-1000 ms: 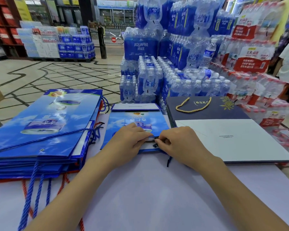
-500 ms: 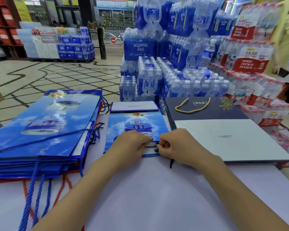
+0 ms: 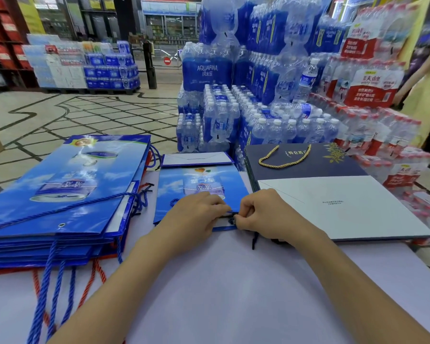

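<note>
Bag: small blue glossy paper bag [image 3: 199,184], flat on white tabletop [image 3: 233,294], mid-table, near edge under both hands.
L hand [image 3: 196,214]: bent fingers pin that edge; pinch or not, can't tell.
R hand [image 3: 266,214]: curled tight, nipping dark blue cord [image 3: 254,240].
How: keep bag pinned, draw cord straight, snug the knot.
Count: 1 small bag; 1 cord end; large blue paper bags [image 3: 67,184] stacked, no. unclear; 1 navy bag w/ gold rope [image 3: 308,160].

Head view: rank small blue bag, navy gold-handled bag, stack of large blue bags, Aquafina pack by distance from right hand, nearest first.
1. small blue bag: at the right hand, which pinches its cord.
2. navy gold-handled bag: just to the right.
3. stack of large blue bags: left, across the table.
4. Aquafina pack: behind, off the table.
</note>
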Available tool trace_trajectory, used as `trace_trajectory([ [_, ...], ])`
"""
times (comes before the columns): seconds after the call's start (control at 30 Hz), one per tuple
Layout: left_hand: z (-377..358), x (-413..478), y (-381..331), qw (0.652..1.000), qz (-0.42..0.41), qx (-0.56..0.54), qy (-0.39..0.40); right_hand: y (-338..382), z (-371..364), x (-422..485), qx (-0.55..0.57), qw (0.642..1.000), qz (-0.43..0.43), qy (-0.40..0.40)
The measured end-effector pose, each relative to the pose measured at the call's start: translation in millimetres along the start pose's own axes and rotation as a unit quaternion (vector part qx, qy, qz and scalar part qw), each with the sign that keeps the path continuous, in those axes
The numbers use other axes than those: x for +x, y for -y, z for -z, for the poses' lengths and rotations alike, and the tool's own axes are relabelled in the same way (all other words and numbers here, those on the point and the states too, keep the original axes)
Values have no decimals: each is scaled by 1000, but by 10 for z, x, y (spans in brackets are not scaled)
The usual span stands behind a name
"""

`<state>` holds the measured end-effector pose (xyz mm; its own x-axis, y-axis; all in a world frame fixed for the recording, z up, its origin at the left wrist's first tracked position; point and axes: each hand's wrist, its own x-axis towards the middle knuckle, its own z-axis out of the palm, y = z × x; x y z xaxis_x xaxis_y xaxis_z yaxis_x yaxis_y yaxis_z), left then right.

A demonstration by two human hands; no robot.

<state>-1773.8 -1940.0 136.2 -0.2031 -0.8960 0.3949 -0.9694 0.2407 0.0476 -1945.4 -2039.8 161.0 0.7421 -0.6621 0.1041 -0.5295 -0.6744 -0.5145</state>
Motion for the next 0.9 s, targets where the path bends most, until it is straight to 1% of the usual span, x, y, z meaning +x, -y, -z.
trace_trajectory([
  [0.1,-9,-1,36,998,37,-37,18,0,-33,-24,-40,999,22,-16],
  [0.2,-20,5,35,991,102,-86,27,56,-55,-40,-104,992,45,-57],
  [0.3,-29,19,4,986,125,-103,27,99,-92,-17,-190,977,53,-87],
  [0.33,-24,16,-6,986,127,-106,27,99,-104,-9,-203,974,56,-88],
  [0.43,-7,-1,1,985,129,-110,16,68,-111,1,-196,976,61,-78],
  [0.6,48,15,-22,981,151,-111,45,48,-80,11,-176,981,77,-40],
  [0.77,53,-12,68,977,176,-112,37,-9,-21,-15,-133,987,93,-5],
  [0.83,46,-17,61,978,170,-114,42,-14,-16,-14,-159,981,109,-13],
  [0.9,53,-13,55,976,170,-130,39,-14,-17,-6,-199,970,133,-50],
])
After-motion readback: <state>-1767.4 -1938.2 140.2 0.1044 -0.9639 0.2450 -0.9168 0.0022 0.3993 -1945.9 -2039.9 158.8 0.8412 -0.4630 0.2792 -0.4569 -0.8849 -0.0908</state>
